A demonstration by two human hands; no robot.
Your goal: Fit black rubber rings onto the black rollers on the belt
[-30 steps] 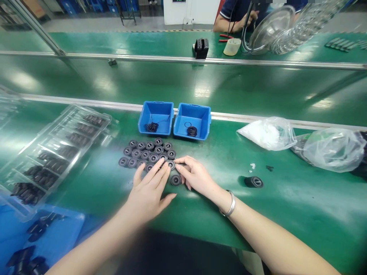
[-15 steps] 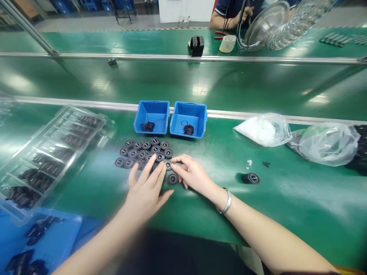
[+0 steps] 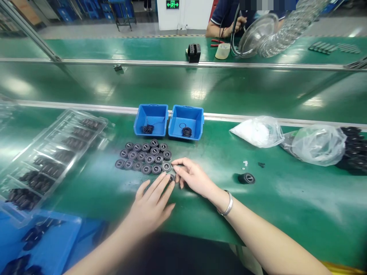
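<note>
Several round black parts (image 3: 141,156) stand upright in close rows on the green table. My left hand (image 3: 153,198) has its fingers spread, with fingertips on a single black part (image 3: 171,178) just in front of the rows. Beside the rightmost part of the group is my right hand (image 3: 190,175), thumb and index finger close together near that part; whether they pinch anything is unclear. Another black cylinder (image 3: 246,178) lies tilted to the right, near small white bits (image 3: 244,165) and small black pieces (image 3: 261,165).
Two blue bins (image 3: 151,120) (image 3: 186,122) hold black rings. At left are a clear compartment tray (image 3: 69,166) and a blue tray (image 3: 61,244). Plastic bags (image 3: 259,131) (image 3: 318,145) lie at right. Across the rail (image 3: 143,63), a person (image 3: 220,23) sits.
My left hand has moved off the rows toward me, onto the single part in front. My right hand has stayed beside the group. The camera view has tilted up slightly.
</note>
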